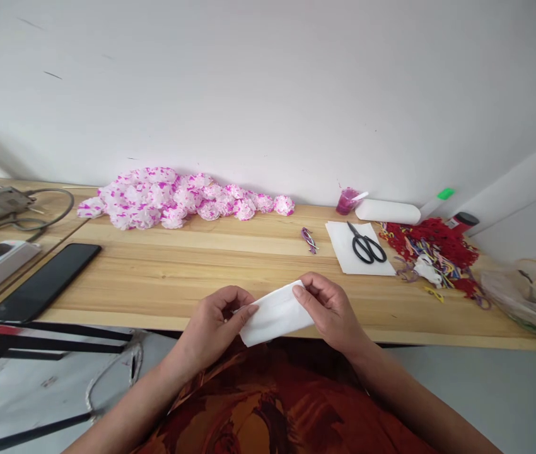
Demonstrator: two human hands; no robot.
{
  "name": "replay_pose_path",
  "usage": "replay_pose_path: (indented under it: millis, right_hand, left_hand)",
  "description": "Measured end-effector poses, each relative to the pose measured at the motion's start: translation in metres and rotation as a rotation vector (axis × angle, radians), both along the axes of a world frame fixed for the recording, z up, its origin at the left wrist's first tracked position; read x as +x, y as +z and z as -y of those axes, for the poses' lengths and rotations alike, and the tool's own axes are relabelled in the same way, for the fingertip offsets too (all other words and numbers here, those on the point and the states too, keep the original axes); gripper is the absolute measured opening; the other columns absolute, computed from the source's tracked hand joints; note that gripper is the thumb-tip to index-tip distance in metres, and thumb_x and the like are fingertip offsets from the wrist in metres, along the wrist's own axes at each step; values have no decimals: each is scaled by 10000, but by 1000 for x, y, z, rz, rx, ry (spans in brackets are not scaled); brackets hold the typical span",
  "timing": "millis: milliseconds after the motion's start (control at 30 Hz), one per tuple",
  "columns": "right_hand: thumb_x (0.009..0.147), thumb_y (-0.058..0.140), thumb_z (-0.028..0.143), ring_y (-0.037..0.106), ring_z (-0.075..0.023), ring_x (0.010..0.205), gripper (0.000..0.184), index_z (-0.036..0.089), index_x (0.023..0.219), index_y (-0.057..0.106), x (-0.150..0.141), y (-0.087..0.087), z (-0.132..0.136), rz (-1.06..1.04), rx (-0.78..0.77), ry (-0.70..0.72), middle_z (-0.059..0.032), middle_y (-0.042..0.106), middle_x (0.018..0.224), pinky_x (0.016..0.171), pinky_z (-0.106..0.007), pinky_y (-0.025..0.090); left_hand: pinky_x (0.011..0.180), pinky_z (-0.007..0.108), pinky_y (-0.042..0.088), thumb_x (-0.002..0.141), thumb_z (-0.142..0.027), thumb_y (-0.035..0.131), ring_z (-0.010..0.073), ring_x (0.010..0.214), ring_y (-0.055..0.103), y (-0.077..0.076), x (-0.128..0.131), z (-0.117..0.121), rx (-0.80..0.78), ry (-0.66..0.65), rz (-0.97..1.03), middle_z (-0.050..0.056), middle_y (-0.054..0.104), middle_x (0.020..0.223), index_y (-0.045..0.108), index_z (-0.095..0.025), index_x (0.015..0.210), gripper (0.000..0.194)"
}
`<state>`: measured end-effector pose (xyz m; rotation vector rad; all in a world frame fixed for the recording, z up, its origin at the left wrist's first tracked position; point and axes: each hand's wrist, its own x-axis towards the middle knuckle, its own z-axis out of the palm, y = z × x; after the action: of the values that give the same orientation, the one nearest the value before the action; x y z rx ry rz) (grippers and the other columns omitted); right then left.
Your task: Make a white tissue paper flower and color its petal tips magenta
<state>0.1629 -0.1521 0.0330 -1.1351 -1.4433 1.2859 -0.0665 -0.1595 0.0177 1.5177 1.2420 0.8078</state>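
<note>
And here we are at the centre of the dial, where a folded white paper strip [275, 317] is held in the air at the front edge of the pale, wood-grained counter [192, 268], tilted with its right end higher. The bare left hand [218, 321] has its left end, thumb pressed on top and fingers curled behind, closed on the sheet; the bare right hand [337, 315] pinches the upper right corner the same way, thumb over, fingers tucked under. Out from that strip at ten o'clock, what a heap: fluffy white-and-magenta paper flowers [149, 195] piled along the white wall [268, 94], trailing off to a last one at twelve. Round to one o'clock, a small bundle of purple and white ties [309, 241], and beyond it a clear cup of magenta liquid [346, 203]. At two, black-handled scissors [363, 247] lie on a stack of white paper squares [340, 246], a smooth white cylinder [388, 211] just behind. Past that, towards three, comes a tangled dark red pile [438, 243], then a clear plastic bag [509, 287], perhaps with something green inside, though the edge is blurred. Over at nine, a black smartphone [45, 282] lies beside a white power strip [10, 268].
</note>
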Motion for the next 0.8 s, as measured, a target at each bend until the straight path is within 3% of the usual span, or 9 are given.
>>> replay_pose_path:
  millis: [200,400,533,667,800]
  right_hand:
    - [927,565,436,397,-101,572,277,198,788,544,0,7,-2,58,50,4,44,456,636,528,-230,316]
    - [937,558,392,412,-99,583,232,197,811,550,0,9,-4,99,103,7,40,480,660,534,-226,330]
    - [930,560,387,428,-104,589,223,199,811,565,2,13,-6,149,137,-7,37,495,662,537,-228,341]
    - [923,565,369,478,-116,624,216,193,810,619,3,21,-8,255,209,-2,18,562,692,564,-234,371]
    - [897,613,381,564,-134,702,188,196,873,640,6,24,-12,134,171,-7,-8,647,781,640,-246,433]
  left_hand:
    - [761,274,457,900,-338,576,170,830,598,6,4,-5,155,-67,-119,27,672,869,673,-202,917,167]
    - [781,274,487,855,-244,638,166,889,611,4,12,-12,202,-98,62,46,648,980,542,-214,1066,234]
    - [848,280,479,899,-160,539,176,1020,594,13,14,-16,307,-267,20,77,618,1145,587,-223,982,115]
    - [898,293,478,892,-96,490,196,1084,587,26,18,-19,340,-465,-94,77,587,1243,708,-270,1038,315]
    - [954,322,470,874,-70,486,205,1102,588,30,23,-21,315,-514,-106,73,590,1271,652,-314,1247,476]
